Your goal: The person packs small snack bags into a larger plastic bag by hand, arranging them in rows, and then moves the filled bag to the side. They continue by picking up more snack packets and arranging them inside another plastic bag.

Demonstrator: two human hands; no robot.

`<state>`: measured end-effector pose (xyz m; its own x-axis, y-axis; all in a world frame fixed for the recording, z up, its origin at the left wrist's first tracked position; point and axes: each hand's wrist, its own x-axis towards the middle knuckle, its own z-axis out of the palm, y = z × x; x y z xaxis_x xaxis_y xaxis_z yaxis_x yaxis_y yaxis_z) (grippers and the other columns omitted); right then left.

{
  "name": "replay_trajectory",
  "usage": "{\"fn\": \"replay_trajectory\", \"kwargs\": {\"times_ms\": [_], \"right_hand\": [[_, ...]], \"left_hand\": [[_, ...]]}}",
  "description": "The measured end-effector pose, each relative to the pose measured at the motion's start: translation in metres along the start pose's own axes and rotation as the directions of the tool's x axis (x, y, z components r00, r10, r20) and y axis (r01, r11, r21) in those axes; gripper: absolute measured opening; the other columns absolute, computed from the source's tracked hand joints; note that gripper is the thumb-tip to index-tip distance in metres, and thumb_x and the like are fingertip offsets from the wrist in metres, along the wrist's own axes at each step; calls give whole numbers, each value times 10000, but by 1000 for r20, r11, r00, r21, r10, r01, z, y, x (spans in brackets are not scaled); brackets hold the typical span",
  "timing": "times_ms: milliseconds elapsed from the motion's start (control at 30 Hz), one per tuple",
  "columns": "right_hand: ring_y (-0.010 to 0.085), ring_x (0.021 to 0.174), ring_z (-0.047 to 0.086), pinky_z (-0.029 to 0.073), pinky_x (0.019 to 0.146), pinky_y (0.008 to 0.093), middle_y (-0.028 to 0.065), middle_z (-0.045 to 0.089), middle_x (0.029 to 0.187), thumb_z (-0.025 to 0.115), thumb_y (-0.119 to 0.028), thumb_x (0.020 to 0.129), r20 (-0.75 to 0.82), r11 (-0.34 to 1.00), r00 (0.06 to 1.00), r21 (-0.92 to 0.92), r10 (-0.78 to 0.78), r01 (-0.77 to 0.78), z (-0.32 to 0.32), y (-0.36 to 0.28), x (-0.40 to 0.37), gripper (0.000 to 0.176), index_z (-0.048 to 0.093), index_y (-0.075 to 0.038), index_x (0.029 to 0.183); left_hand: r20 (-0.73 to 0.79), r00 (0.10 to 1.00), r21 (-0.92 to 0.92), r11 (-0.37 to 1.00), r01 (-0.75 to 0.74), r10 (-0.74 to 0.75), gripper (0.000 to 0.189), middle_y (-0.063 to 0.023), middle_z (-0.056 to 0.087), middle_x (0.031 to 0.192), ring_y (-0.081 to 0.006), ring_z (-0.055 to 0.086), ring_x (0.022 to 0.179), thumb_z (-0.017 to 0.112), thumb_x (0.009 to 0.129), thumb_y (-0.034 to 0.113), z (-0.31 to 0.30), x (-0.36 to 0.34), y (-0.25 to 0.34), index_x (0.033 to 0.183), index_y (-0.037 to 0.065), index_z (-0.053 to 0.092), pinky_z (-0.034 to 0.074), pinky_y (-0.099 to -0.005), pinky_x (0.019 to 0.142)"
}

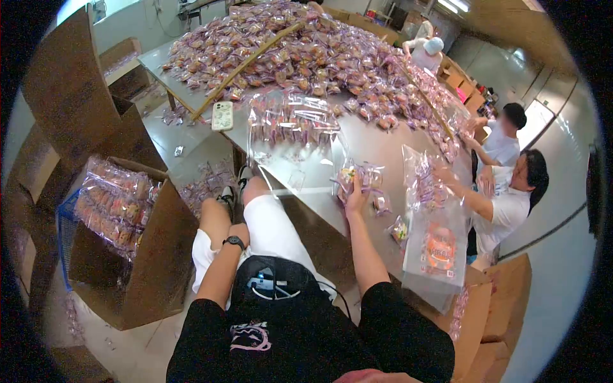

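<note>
My right hand (355,196) is closed on a small wrapped snack packet (347,175) over the table's near edge. More loose packets lie beside it, one a wrapped snack packet (381,203) just to its right. My left hand (239,232), below a dark wristwatch (234,242), rests by my bare knee. Its fingers are too hidden to read. Beyond my knees, a large clear plastic bag (294,121) lies on the metal table (268,167) with rows of packets in its far part.
A huge heap of wrapped packets (300,57) covers the far table behind wooden strips (255,64). A phone (222,116) lies left of the bag. An open carton (153,255) with filled bags stands at left. At right, a person (511,191) handles a printed bag (439,246).
</note>
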<state>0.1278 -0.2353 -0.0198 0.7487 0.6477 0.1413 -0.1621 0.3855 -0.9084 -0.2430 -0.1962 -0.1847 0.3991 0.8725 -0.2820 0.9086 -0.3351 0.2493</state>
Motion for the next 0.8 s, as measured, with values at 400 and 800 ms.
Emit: {"fn": "replay_trajectory", "kwargs": {"times_ms": [400,800], "right_hand": [[200,1088,603,468,992,355,98,628,1226,658,-279,1004,-161,987,973,22,163,-161,13,-14,-13,438,553,26,1300],[188,1103,601,492,948,338,97,644,1203,670,-418,976,-102,966,973,-135,208,-220,-24,30,26,515,625,0,1273]], "left_hand": [[77,994,557,824,-102,71,381,-61,762,1138,-252,676,1140,448,958,238,35,26,-1,1063,178,809,53,-614,1203],[108,971,307,921,-239,216,310,-110,779,967,-287,745,878,505,920,198,-14,-12,9,918,140,809,440,-512,923]]}}
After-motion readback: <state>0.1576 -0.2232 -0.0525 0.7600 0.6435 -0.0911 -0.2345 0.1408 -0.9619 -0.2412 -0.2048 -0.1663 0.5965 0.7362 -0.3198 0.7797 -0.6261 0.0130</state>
